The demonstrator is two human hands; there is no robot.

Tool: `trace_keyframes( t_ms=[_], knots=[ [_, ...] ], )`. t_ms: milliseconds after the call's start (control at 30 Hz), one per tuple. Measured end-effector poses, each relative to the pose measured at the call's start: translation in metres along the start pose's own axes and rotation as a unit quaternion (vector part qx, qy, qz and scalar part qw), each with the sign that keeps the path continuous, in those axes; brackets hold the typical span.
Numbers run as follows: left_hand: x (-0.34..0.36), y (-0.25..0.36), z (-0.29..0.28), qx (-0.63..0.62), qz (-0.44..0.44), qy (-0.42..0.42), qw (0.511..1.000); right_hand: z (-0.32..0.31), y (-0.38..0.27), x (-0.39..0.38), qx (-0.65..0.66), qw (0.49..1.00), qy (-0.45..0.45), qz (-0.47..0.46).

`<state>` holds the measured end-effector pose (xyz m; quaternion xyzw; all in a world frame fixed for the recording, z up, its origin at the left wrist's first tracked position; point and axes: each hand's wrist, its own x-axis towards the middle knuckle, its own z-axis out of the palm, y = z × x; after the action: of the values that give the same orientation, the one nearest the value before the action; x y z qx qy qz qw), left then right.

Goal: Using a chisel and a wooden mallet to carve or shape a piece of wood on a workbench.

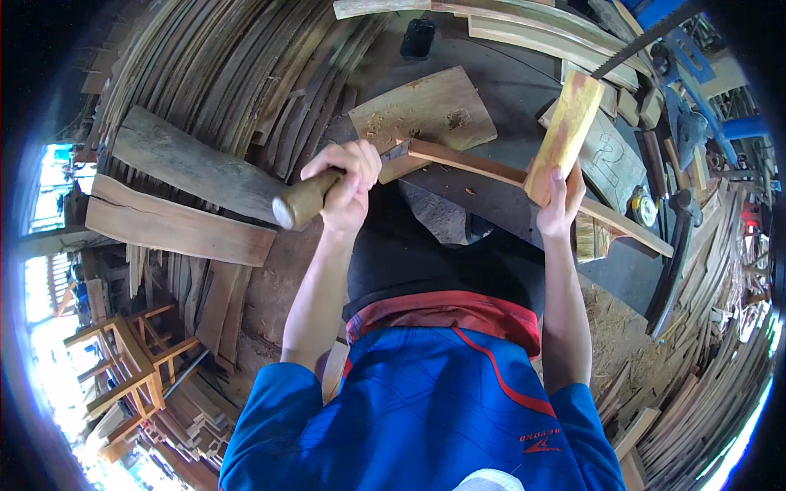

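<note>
Both hands were busy: my left hand (348, 184) gripped the chisel (327, 192) with its blade on the curved wood strip (491, 170) (steadying the cut), my right hand (561, 200) clutched the wooden mallet block (565, 135) raised for striking.

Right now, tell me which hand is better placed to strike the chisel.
Right hand: it holds the wooden mallet raised beside the curved workpiece. The left hand already grips the chisel, blade on the wood.
</note>
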<state>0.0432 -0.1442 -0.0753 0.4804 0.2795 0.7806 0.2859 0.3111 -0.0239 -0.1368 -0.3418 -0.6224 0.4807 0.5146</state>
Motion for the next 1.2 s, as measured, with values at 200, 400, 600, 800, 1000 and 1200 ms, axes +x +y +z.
trace_keyframes(
  t_ms=[200, 400, 600, 800, 1000, 1200],
  knots=[
    [0.003, -0.009, 0.008, 0.004, 0.015, -0.023, 1.0, 0.003, -0.006, 0.006, 0.038, 0.999, 0.002, 0.008],
    [0.014, -0.006, 0.0, -0.012, -0.033, -0.065, 0.997, 0.003, -0.007, 0.009, 0.025, 0.999, -0.006, 0.02],
    [0.022, -0.009, 0.002, -0.059, -0.057, 0.001, 0.997, 0.0, -0.004, 0.012, 0.018, 0.999, -0.009, 0.025],
    [0.02, -0.012, 0.011, -0.043, -0.057, 0.044, 0.996, -0.002, 0.001, 0.011, 0.019, 0.999, -0.006, 0.029],
    [0.023, -0.011, 0.004, -0.107, -0.056, 0.038, 0.992, 0.003, -0.004, 0.012, 0.008, 1.0, -0.006, 0.022],
    [0.016, -0.008, 0.01, -0.03, -0.103, 0.018, 0.994, 0.005, -0.006, 0.01, 0.014, 1.0, -0.005, 0.019]
  ],
)
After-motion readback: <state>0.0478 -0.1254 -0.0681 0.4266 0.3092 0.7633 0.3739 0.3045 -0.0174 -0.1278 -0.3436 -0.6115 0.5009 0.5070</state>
